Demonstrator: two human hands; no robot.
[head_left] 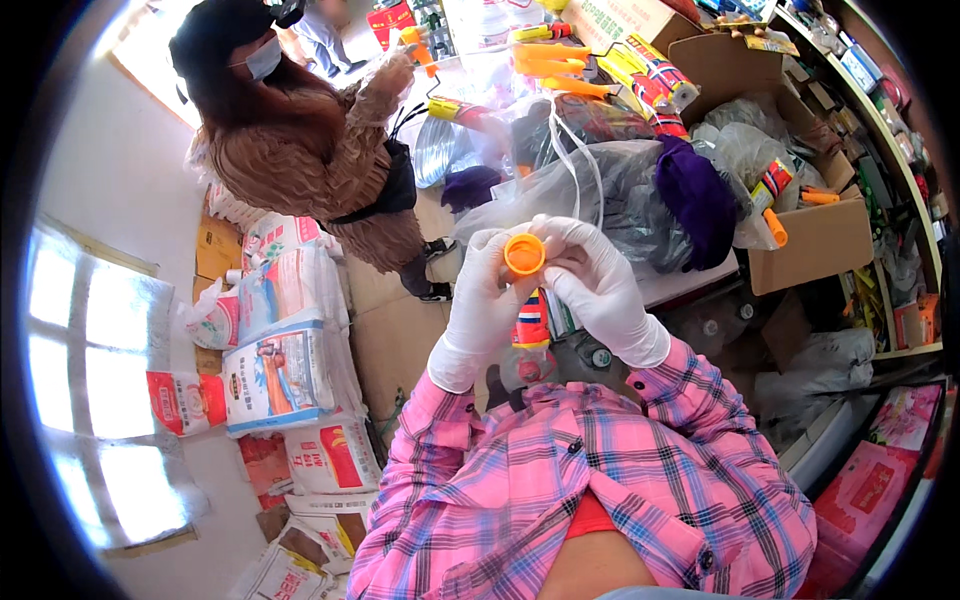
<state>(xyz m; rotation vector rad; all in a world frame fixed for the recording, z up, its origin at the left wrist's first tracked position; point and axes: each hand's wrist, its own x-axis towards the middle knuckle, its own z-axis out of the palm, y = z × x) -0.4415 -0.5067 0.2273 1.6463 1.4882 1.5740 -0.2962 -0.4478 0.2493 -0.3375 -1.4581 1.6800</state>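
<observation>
In front of my chest, both hands wear white gloves. My left hand [478, 300] is closed on the left side of an orange round hollow piece [525, 255], its open end turned up toward me. The fingers of my right hand [600, 290] pinch the same piece from the right. I cannot tell whether it is a cap or the end of a handle. Just below it shows a paint roller sleeve in a red, blue and yellow wrapper [531, 325]; whether the two are joined is hidden by my fingers.
Ahead, a table holds plastic bags, a purple cloth [695, 205] and wrapped paint rollers [650, 75]. An open cardboard box [815, 245] with more rollers stands at right, beside crowded shelves [925, 200]. A co-worker in a brown coat [300, 150] holds a roller. Stacked sacks [285, 370] line the left wall.
</observation>
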